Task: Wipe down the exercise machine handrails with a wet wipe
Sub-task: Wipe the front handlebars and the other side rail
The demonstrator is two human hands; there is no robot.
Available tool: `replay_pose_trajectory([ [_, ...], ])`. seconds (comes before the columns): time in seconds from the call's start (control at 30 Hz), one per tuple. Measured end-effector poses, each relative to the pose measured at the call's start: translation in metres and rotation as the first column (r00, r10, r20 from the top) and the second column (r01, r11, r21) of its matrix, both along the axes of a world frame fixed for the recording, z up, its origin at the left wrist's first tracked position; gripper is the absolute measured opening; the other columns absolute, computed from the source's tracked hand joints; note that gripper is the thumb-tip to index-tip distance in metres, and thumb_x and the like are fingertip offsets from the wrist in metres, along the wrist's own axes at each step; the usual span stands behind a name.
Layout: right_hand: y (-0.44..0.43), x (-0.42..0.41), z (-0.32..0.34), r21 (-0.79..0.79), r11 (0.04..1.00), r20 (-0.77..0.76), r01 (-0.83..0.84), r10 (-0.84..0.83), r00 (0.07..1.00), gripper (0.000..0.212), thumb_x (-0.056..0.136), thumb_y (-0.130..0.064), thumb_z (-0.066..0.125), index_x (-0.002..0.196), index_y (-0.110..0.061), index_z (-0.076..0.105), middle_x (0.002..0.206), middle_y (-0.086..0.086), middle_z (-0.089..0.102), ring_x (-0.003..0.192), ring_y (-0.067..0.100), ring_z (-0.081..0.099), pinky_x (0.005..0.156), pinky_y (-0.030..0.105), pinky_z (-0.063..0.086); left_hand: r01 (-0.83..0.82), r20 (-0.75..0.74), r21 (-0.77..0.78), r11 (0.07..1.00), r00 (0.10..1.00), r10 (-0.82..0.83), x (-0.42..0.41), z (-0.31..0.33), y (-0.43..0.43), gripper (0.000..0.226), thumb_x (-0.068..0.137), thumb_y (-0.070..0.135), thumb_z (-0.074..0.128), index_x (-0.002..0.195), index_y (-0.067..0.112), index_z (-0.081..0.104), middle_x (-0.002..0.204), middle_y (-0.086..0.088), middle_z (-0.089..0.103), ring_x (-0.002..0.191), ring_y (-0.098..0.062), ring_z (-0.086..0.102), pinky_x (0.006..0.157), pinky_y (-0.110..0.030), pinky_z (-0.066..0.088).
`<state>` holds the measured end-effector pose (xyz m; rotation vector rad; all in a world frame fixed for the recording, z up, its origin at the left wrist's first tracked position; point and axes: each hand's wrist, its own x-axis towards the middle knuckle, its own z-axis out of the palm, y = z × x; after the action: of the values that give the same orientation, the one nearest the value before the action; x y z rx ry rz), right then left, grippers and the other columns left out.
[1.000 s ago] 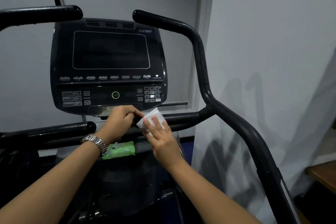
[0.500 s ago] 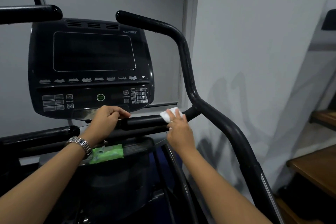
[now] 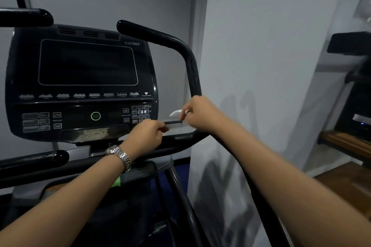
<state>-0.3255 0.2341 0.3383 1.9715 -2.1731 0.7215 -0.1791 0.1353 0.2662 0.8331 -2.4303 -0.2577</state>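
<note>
Moved since half a second ago: right grip (image 3: pixel 200 113), with wet wipe (image 3: pixel 176 113), up from the crossbar (image 3: pixel 180 137) to the foot of the upright stretch of the right handrail (image 3: pixel 191 60); left grip (image 3: pixel 147 135) unchanged in place. Head view, sole view. Right grip: fingers curled, pinching the wet wipe, held against the right handrail just above its bend; a white corner of the wipe sticks out on the side toward the console (image 3: pixel 80 82); blur hides whether the fingers close fully round the rail. Left grip: below the right grip and toward the console, near it but apart, fingers curled over the crossbar, knuckles up. Wristwatch (image 3: pixel 120 155): metal band, on the wrist behind the left grip. Green pack (image 3: pixel 117 181): under the left forearm, well below the left grip, only a sliver showing. Console: dark screen, green-ringed button, keypad, just beyond the left grip. Upper left handle (image 3: pixel 26 17): well above the left grip, past the console. Wooden shelf (image 3: pixel 345 142): well off to the outer side of the right grip.
</note>
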Motion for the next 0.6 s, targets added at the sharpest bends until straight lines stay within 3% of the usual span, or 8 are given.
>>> replay_pose_trajectory([
  [0.07, 0.01, -0.02, 0.024, -0.033, 0.999, -0.116, -0.003, -0.001, 0.993, 0.042, 0.078, 0.003, 0.042, 0.093, -0.016, 0.076, 0.101, 0.006, 0.07, 0.054, 0.005, 0.045, 0.05, 0.013, 0.034, 0.029, 0.051, -0.053, 0.998, 0.998, -0.026, -0.01, -0.001, 0.007, 0.039, 0.088, 0.006, 0.042, 0.119, 0.017, 0.065, 0.113, -0.001, 0.068, 0.078, -0.01, 0.061, 0.074, -0.019, 0.045],
  [0.17, 0.008, -0.048, 0.031, -0.03, 0.999, -0.292, -0.018, 0.009, 0.957, 0.045, 0.082, 0.004, 0.042, 0.107, -0.018, 0.072, 0.106, 0.005, 0.069, 0.066, 0.015, 0.052, 0.059, 0.022, 0.035, 0.106, 0.129, -0.116, 0.988, 0.988, -0.091, -0.025, -0.009, 0.008, 0.042, 0.086, 0.008, 0.043, 0.123, 0.019, 0.06, 0.116, -0.002, 0.066, 0.101, -0.018, 0.061, 0.09, -0.031, 0.048],
  [0.27, -0.001, -0.062, 0.01, 0.2, 0.979, -0.404, -0.03, 0.11, 0.908, 0.055, 0.087, 0.0, 0.04, 0.13, -0.03, 0.058, 0.112, 0.002, 0.06, 0.093, 0.024, 0.058, 0.077, 0.029, 0.041, 0.188, 0.211, -0.204, 0.961, 0.967, -0.145, -0.039, -0.014, 0.009, 0.048, 0.086, 0.01, 0.042, 0.133, 0.018, 0.051, 0.134, 0.002, 0.055, 0.116, -0.018, 0.054, 0.101, -0.034, 0.041],
  [0.33, -0.001, -0.068, -0.003, 0.339, 0.941, -0.381, -0.018, 0.154, 0.912, 0.062, 0.089, -0.001, 0.038, 0.139, -0.038, 0.045, 0.096, -0.007, 0.055, 0.073, 0.014, 0.05, 0.071, 0.026, 0.035, 0.226, 0.276, -0.243, 0.943, 0.948, -0.156, -0.047, -0.017, 0.011, 0.051, 0.088, 0.01, 0.041, 0.138, 0.016, 0.045, 0.142, 0.003, 0.046, 0.122, -0.018, 0.05, 0.107, -0.034, 0.035],
  [0.43, 0.002, -0.081, -0.01, 0.361, 0.932, -0.275, -0.048, 0.155, 0.949, 0.059, 0.086, -0.001, 0.037, 0.131, -0.034, 0.056, 0.104, -0.002, 0.068, 0.059, 0.007, 0.044, 0.066, 0.02, 0.033, 0.239, 0.351, -0.267, 0.933, 0.926, -0.137, -0.052, -0.025, 0.008, 0.046, 0.087, 0.014, 0.04, 0.131, 0.016, 0.05, 0.131, 0.001, 0.055, 0.106, -0.022, 0.058, 0.092, -0.037, 0.047],
  [0.5, 0.001, -0.089, -0.006, 0.333, 0.94, -0.209, -0.076, 0.152, 0.966, 0.053, 0.085, -0.001, 0.036, 0.114, -0.029, 0.07, 0.09, -0.007, 0.07, 0.059, -0.002, 0.053, 0.063, 0.014, 0.037, 0.234, 0.362, -0.271, 0.934, 0.924, -0.127, -0.053, -0.031, 0.004, 0.04, 0.086, 0.016, 0.04, 0.122, 0.015, 0.056, 0.119, 0.0, 0.06, 0.097, -0.024, 0.06, 0.081, -0.038, 0.051],
  [0.57, -0.006, -0.09, -0.001, 0.333, 0.94, -0.237, -0.077, 0.163, 0.958, 0.051, 0.085, -0.002, 0.037, 0.11, -0.029, 0.072, 0.106, -0.007, 0.071, 0.078, -0.004, 0.059, 0.077, 0.015, 0.042, 0.234, 0.359, -0.27, 0.934, 0.925, -0.128, -0.055, -0.033, 0.002, 0.038, 0.086, 0.017, 0.041, 0.12, 0.013, 0.058, 0.118, -0.001, 0.061, 0.097, -0.025, 0.061, 0.08, -0.039, 0.052],
  [0.6, -0.013, -0.089, -0.001, 0.349, 0.935, -0.285, -0.057, 0.164, 0.944, 0.05, 0.086, -0.004, 0.037, 0.115, -0.029, 0.07, 0.123, -0.003, 0.065, 0.089, 0.005, 0.059, 0.083, 0.018, 0.04, 0.234, 0.358, -0.273, 0.933, 0.925, -0.127, -0.055, -0.033, 0.002, 0.039, 0.086, 0.019, 0.042, 0.121, 0.014, 0.058, 0.119, -0.001, 0.06, 0.098, -0.025, 0.061, 0.081, -0.04, 0.052],
])
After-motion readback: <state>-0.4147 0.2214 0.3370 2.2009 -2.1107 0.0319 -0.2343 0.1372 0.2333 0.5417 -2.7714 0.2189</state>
